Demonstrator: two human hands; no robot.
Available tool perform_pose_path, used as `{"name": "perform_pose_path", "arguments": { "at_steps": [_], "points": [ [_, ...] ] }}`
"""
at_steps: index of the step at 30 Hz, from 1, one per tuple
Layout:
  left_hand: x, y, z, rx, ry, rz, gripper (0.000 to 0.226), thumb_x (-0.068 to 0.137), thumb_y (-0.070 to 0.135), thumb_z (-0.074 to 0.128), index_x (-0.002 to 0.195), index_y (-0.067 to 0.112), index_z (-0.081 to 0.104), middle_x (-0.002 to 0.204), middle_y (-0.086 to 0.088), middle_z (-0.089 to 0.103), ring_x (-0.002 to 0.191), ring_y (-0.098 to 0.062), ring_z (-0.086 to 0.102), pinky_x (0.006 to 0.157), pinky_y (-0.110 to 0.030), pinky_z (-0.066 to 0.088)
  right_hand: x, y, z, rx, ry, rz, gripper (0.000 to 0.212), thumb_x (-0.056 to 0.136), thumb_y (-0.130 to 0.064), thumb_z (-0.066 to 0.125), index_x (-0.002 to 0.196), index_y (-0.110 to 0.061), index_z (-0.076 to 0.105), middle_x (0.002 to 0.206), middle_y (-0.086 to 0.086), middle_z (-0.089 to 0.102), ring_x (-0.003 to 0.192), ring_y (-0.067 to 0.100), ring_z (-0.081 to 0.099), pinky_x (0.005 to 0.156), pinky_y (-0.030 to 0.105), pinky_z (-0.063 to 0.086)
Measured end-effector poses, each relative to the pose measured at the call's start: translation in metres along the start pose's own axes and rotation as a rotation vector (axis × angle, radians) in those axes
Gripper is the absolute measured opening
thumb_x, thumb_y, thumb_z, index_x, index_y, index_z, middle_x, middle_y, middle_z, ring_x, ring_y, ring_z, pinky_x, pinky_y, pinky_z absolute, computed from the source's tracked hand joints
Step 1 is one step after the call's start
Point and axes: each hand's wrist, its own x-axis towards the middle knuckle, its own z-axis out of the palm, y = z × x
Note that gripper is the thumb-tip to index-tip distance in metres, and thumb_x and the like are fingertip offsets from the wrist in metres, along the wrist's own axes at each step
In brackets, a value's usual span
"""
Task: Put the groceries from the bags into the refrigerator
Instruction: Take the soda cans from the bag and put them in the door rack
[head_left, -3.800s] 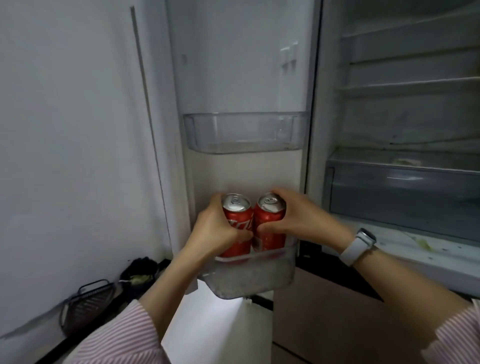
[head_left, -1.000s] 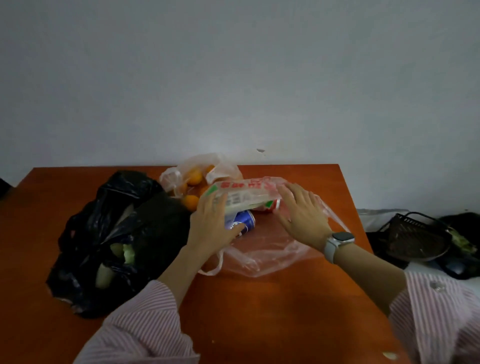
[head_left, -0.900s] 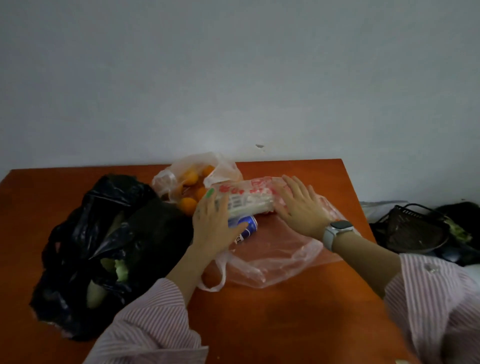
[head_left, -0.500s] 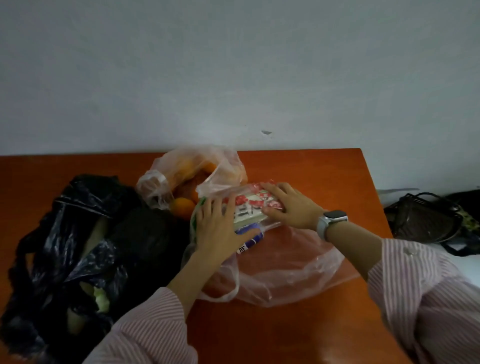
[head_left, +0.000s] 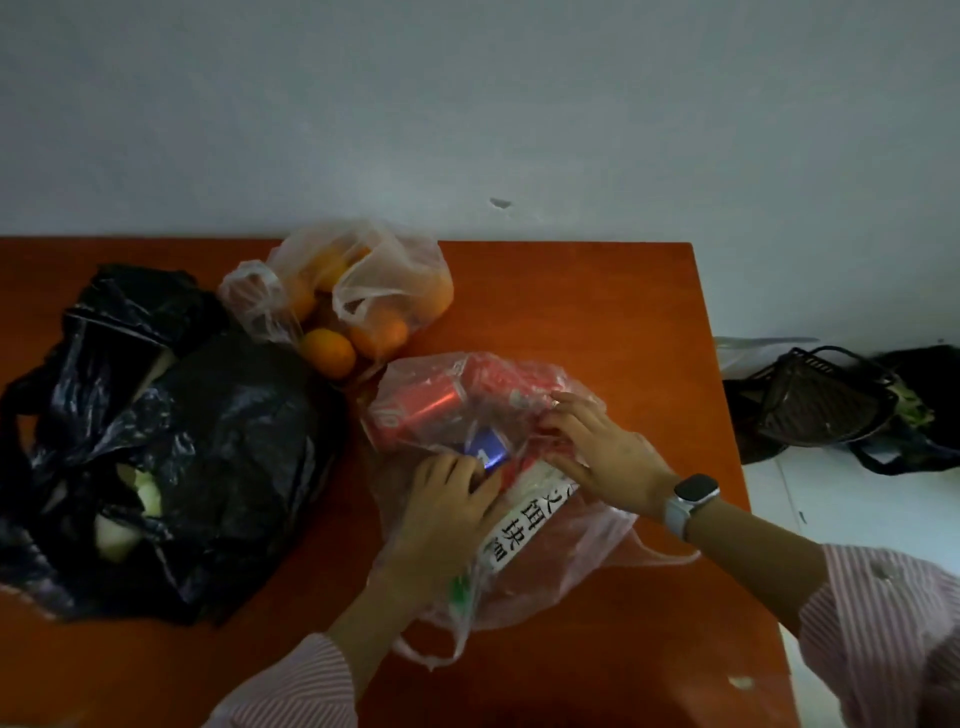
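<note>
1. The left hand (head_left: 447, 512) lies on the thin translucent pink plastic bag (head_left: 545, 587), fingers bent at the blue metal drink can (head_left: 491, 447); whether they pinch it, I cannot tell.
2. The right hand (head_left: 605, 457), at three o'clock from it, presses curled fingers on the film over the white printed packet (head_left: 519, 525).
3. The red metal drink cans (head_left: 415, 408) lie at twelve o'clock, inside the bag on the orange-brown table (head_left: 623, 291).
4. Cans: rigid, fairly heavy, likely slick; grasp around the body. The film is limp.

Left hand (head_left: 447, 512) is covering part of the white packet (head_left: 519, 525) inside the pink bag (head_left: 561, 582); black bag (head_left: 218, 467) at 9 o'clock is hiding its contents; surface (head_left: 597, 301) is running off the bottom edge.
</note>
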Motion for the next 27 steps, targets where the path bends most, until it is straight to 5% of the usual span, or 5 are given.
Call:
{"name": "perform_pose_path", "arguments": {
  "at_steps": [8,13,16,21,27],
  "points": [
    [0.019,-0.011,-0.028,-0.229,0.121,-0.361,0.021,0.082,0.007,0.05,0.092,0.002,0.068,0.094,-0.014,0.064,0.084,-0.025,0.064,0.078,-0.025,0.051,-0.014,0.002,0.017,0.025,0.009,-0.028,0.051,0.091,-0.042,0.03,0.13,-0.013,0.044,0.131,0.01,0.047,0.118,0.023,0.045,0.094,0.037,0.046],
    [0.048,-0.028,-0.048,-0.565,0.183,-0.686,0.019,0.094,0.004,0.045,0.105,0.001,0.06,0.093,-0.007,0.062,0.074,-0.009,0.054,0.064,-0.003,0.041,0.023,-0.007,-0.012,0.177,0.225,0.013,0.029,0.095,-0.021,0.037,0.1,-0.003,0.059,0.082,-0.003,0.05,0.07,0.012,0.048,0.068,0.023,0.047],
    [0.053,-0.043,-0.048,-0.543,0.158,-0.574,0.026,0.097,0.019,0.04,0.12,0.015,0.051,0.116,0.0,0.058,0.099,-0.014,0.059,0.082,-0.018,0.047,0.044,-0.008,-0.026,0.295,0.269,0.085,0.024,0.097,-0.014,0.038,0.102,0.0,0.056,0.066,-0.009,0.047,0.05,0.005,0.045,0.047,0.015,0.043],
    [0.038,-0.071,-0.041,0.057,-0.137,-0.215,0.065,0.079,0.069,0.032,0.134,0.035,0.033,0.105,-0.008,0.05,0.074,-0.018,0.057,0.045,-0.022,0.043,0.045,0.003,-0.02,0.186,0.155,-0.001,0.044,0.097,-0.037,0.025,0.13,-0.013,0.044,0.065,-0.001,0.056,0.039,0.002,0.039,0.038,0.014,0.032],
    [0.041,-0.093,-0.028,0.087,-0.119,-0.249,0.045,0.074,0.018,0.072,0.117,0.02,0.061,0.117,-0.018,0.054,0.094,-0.037,0.054,0.062,-0.04,0.051,0.05,0.022,-0.011,-0.297,0.059,-0.198,0.057,0.088,-0.057,0.022,0.141,-0.036,0.025,0.104,0.011,0.055,0.048,0.0,0.031,0.036,0.012,0.03]
  ]
}}
